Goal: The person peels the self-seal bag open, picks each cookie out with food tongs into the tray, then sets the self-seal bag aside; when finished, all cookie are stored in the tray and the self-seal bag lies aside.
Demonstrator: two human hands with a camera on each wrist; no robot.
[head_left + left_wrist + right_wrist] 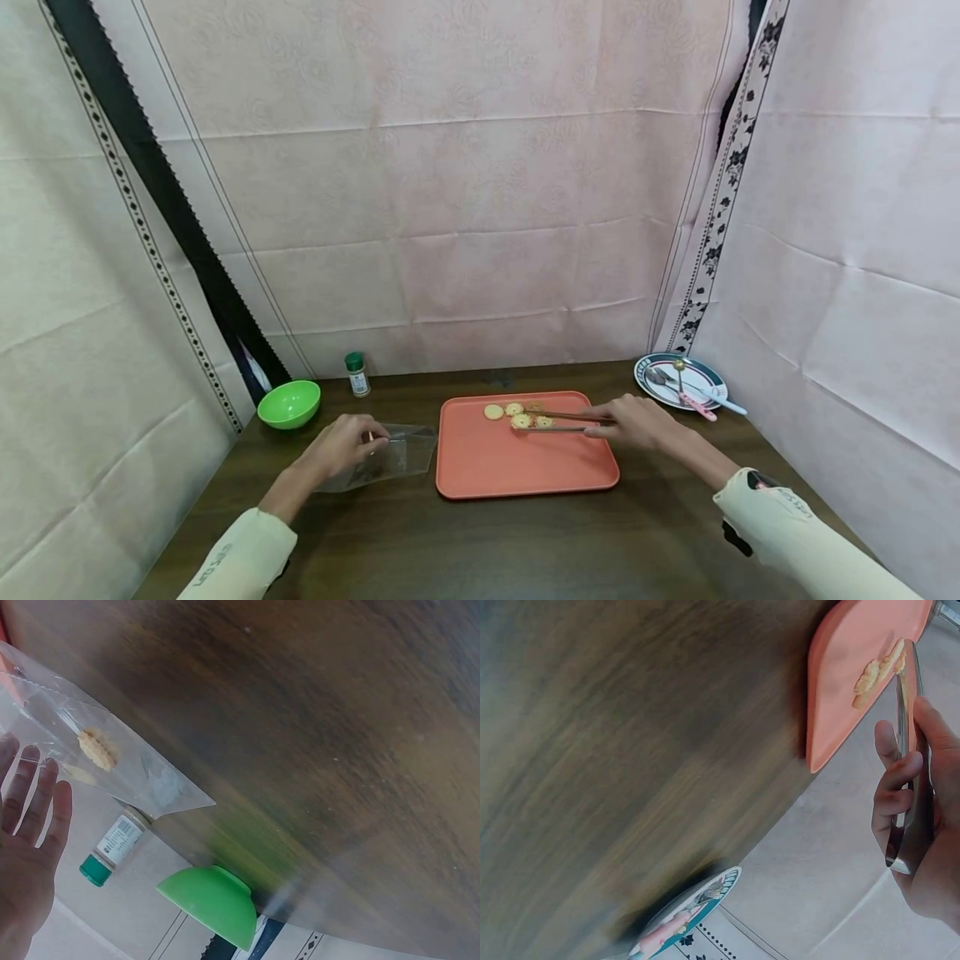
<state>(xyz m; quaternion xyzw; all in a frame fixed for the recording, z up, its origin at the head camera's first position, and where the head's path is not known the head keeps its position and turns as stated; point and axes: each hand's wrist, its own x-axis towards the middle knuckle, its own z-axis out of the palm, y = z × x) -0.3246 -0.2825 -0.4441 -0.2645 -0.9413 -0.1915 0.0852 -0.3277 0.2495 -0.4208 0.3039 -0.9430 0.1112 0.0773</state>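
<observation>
My right hand (622,423) grips metal tongs (558,422), and their tips are closed around a round biscuit (522,422) on the orange tray (517,467). A few more biscuits (493,411) lie along the tray's far edge. In the right wrist view the fingers (891,761) curl round the tongs (909,712), whose tip meets a biscuit (876,671) on the tray (840,712). My left hand (347,446) holds the mouth of a clear plastic bag (405,454) lying on the table. In the left wrist view, one biscuit (98,748) sits inside the bag (142,776), beside my hand (30,832).
A green bowl (289,403) and a small green-capped shaker (357,374) stand at the back left of the dark wooden table (480,542). A patterned plate (647,367) with spoons lies at the back right. Pink cloth walls close in three sides.
</observation>
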